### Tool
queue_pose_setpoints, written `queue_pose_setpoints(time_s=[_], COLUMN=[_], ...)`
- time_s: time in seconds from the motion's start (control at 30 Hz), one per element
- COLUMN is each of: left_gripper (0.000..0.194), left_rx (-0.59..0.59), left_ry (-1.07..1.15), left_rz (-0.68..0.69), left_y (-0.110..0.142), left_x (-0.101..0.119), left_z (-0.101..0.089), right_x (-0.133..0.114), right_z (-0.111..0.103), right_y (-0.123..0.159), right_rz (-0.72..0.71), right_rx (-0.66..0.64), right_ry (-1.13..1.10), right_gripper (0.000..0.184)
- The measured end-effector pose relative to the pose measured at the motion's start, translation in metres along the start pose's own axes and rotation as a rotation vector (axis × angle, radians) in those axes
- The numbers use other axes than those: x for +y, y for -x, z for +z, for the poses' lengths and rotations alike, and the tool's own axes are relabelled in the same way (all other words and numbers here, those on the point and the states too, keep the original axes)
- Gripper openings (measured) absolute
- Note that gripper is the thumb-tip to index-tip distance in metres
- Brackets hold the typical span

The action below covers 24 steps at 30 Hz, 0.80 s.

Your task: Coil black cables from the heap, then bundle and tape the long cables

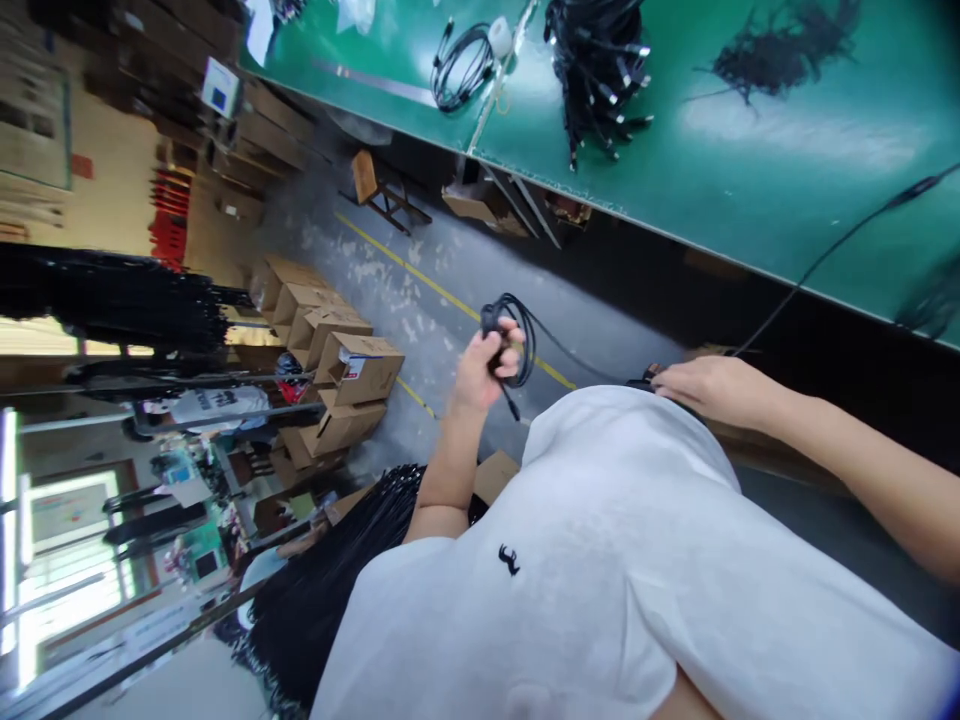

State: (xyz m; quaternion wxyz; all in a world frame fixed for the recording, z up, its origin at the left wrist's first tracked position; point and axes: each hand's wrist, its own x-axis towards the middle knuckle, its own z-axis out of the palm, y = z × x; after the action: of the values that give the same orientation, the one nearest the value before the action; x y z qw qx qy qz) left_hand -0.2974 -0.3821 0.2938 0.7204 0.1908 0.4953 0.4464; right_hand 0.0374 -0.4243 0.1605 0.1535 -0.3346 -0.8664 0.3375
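Observation:
My left hand [486, 368] is closed around a coiled black cable [531, 345]; several loops stand out past the fingers and one plug end hangs below. From the coil a single strand runs across in front of my white shirt to my right hand [701, 385]. That hand has its fingers pressed together at the cable, beside a small dark piece whose kind I cannot make out. Beyond the right hand, the black cable [799, 285] rises over the edge of the green table [675, 210], with a thicker section lying on the tabletop.
On the table lie a coiled cable [459, 70], a bundle of black cables [600, 75] and a heap of thin black ties [784, 50]. Open cardboard boxes [360, 370], a wooden stool [365, 178] and hanging cables [337, 590] stand around the floor. Another person [217, 408] is farther off.

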Motion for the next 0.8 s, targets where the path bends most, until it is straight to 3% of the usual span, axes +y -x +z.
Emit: queue_pose_setpoints(time_s=[0.1,0.23,0.33,0.47,0.63,0.73,0.8], left_gripper=[0.026,0.039,0.040,0.044,0.053,0.050,0.046], left_rx=[-0.128,-0.291,-0.395,-0.529,-0.515,-0.548,-0.564], left_ry=[-0.206,-0.393,-0.469,-0.430,-0.411,-0.366,-0.319], left_rz=[-0.113,-0.216,-0.255,-0.386,-0.491,-0.514,-0.513], left_y=[-0.010,-0.012,-0.007,0.000,0.003,0.006,0.011], left_x=[-0.030,-0.068,-0.080,-0.077,-0.071,-0.072,-0.070], left_z=[0.004,0.005,0.005,0.006,0.013,0.017,0.015], right_x=[-0.055,-0.081,-0.077,-0.057,-0.043,-0.043,-0.029], right_z=[-0.017,-0.033,-0.035,-0.038,-0.039,-0.035,-0.029], right_y=[-0.021,-0.056,-0.066,-0.057,-0.051,-0.056,-0.057], right_rz=[-0.230,-0.218,-0.072,0.096,0.138,0.137,0.131], right_rx=[0.025,0.028,0.004,-0.032,0.014,0.028,0.039], right_ry=[0.096,0.133,0.053,-0.209,-0.401,-0.431,-0.470], right_gripper=[0.034,0.038,0.033,0.032,0.036,0.037,0.039])
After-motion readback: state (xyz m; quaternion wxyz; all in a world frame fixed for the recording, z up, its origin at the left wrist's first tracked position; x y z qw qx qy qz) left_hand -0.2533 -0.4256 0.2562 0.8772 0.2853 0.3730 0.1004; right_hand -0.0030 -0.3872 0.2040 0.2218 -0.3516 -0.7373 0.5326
